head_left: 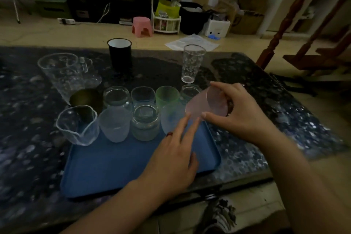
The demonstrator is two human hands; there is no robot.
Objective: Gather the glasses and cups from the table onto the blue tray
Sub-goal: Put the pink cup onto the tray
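The blue tray [106, 169] lies on the dark speckled table [28, 157] and carries several glasses and cups along its far side, among them a green cup [167, 96], a clear jar [145, 122] and a spouted glass jug [78, 126]. My right hand [235, 112] holds a pink translucent cup [206, 105], tilted, over the tray's far right corner. Flat above the tray's right part, my left hand [174, 156] has its fingers spread, the fingertips near the pink cup. On the table beyond the tray stand a tall patterned glass [191, 63] and a black mug [120, 53].
A large clear pitcher [62, 74] stands at the tray's far left corner, with a dark metal cup [85, 99] beside it. Past the table's far edge are a pink stool [142, 26] and boxes on the floor. Wooden furniture [303, 24] stands at the right.
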